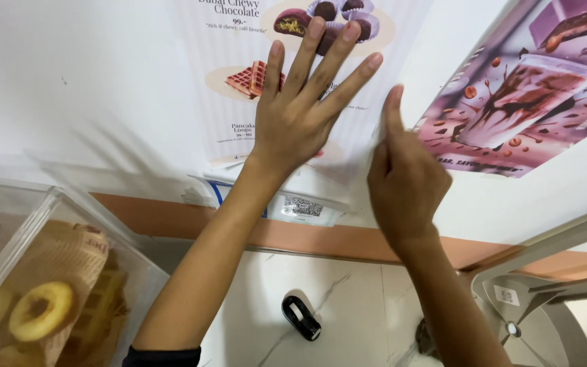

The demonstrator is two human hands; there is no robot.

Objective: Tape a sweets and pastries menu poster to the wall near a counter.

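Observation:
My left hand (304, 109) lies flat with fingers spread on a pale menu poster (239, 102) with pictures of waffles and chocolates, pressing it to the white wall. My right hand (402, 173) is beside it, fingers mostly curled, its index finger stretched up along the poster's right edge. Neither hand grips anything. The poster's lower right part is hidden behind my hands.
A purple chocolate-drink poster (524, 88) hangs to the right. Below is a small white sign holder (300, 204). A clear case with ring pastries (42, 309) stands at the lower left. A black tape dispenser (300, 317) lies on the marble counter. A white fan (531, 319) is at the lower right.

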